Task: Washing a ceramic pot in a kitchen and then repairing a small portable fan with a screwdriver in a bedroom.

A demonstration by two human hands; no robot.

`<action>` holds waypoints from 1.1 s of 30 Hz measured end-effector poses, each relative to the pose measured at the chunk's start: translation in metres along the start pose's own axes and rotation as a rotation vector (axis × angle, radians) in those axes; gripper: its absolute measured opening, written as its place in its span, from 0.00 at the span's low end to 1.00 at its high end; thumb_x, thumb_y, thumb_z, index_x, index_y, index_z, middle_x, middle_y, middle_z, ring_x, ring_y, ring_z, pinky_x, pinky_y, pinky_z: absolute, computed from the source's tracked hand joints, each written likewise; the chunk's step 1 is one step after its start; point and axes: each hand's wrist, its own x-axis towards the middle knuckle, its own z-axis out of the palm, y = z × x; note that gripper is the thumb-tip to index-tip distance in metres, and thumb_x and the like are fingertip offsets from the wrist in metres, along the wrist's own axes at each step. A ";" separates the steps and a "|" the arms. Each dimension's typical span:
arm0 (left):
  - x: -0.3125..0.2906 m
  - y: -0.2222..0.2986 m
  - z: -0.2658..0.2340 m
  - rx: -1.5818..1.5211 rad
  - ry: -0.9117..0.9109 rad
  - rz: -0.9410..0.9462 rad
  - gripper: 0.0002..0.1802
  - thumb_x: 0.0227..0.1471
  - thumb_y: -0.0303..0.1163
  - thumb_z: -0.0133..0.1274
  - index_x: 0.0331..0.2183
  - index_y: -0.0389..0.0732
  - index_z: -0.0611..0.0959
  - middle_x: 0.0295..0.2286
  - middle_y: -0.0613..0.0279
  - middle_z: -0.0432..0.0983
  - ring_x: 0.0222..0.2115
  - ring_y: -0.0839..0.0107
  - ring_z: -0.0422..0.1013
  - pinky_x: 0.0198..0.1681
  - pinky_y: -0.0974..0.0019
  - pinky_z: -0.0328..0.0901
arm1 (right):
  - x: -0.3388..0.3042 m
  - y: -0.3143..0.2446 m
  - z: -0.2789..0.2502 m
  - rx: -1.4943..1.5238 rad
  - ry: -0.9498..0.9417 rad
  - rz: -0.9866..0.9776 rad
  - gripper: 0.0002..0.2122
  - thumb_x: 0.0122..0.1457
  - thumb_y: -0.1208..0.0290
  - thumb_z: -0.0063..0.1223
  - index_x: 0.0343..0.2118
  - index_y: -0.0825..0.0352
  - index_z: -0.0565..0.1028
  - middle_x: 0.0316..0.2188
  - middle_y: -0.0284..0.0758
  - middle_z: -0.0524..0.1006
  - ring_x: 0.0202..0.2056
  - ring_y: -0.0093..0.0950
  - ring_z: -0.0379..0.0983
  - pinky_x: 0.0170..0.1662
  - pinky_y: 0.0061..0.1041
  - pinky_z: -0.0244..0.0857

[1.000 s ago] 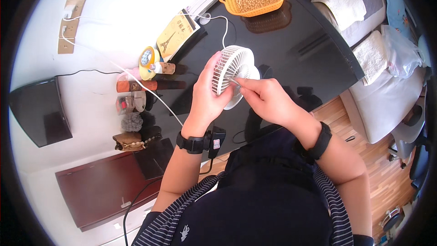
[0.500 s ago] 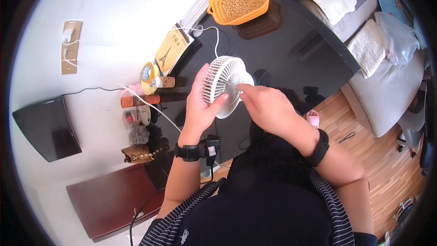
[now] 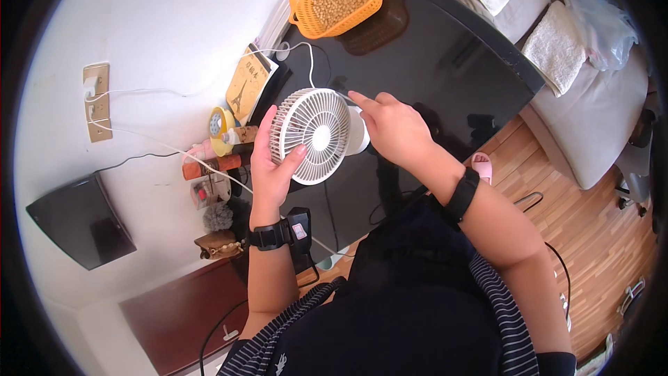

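Note:
A small white desk fan (image 3: 321, 138) is held up above the black tabletop, its round slatted cage facing me. My left hand (image 3: 273, 167) grips the cage from the left, with the thumb lying on the front slats and the fingers behind. The fan's white base (image 3: 358, 132) shows behind the cage on the right. My right hand (image 3: 398, 125) is just off the cage's upper right edge, index finger reaching left and the other fingers curled. Something thin and pale seems to be pinched at its fingertips, too small to make out. A white cable (image 3: 311, 63) runs up behind the fan.
An orange basket (image 3: 299, 8) of beige beans or nuts stands at the far end of the black table (image 3: 445, 49). Along the wall are a notebook (image 3: 247, 87), a yellow round object (image 3: 221, 125) and small items. A sofa (image 3: 577, 125) with towels is on the right.
The fan has shifted left and turned so its front faces me more. My right hand has left the front's centre for the upper right edge.

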 end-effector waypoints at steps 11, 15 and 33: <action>-0.005 0.002 0.005 0.035 0.014 0.011 0.39 0.42 0.20 0.54 0.56 0.33 0.55 0.47 0.54 0.65 0.45 0.71 0.65 0.49 0.69 0.59 | 0.000 -0.014 -0.001 -0.105 -0.111 0.029 0.22 0.50 0.77 0.44 0.51 0.59 0.66 0.31 0.40 0.71 0.32 0.37 0.73 0.35 0.32 0.68; -0.005 -0.001 0.006 0.077 0.008 0.044 0.39 0.42 0.21 0.54 0.56 0.33 0.55 0.47 0.54 0.65 0.45 0.71 0.65 0.49 0.69 0.59 | 0.000 -0.008 0.007 -0.127 0.071 -0.043 0.17 0.54 0.73 0.44 0.48 0.57 0.70 0.24 0.37 0.69 0.25 0.36 0.71 0.30 0.32 0.67; -0.006 0.001 0.010 0.146 -0.075 0.054 0.42 0.37 0.20 0.57 0.55 0.35 0.57 0.48 0.54 0.63 0.48 0.68 0.63 0.51 0.67 0.59 | 0.008 -0.014 -0.015 -0.448 -0.155 -0.171 0.23 0.47 0.75 0.48 0.50 0.69 0.64 0.32 0.39 0.71 0.34 0.33 0.73 0.36 0.28 0.69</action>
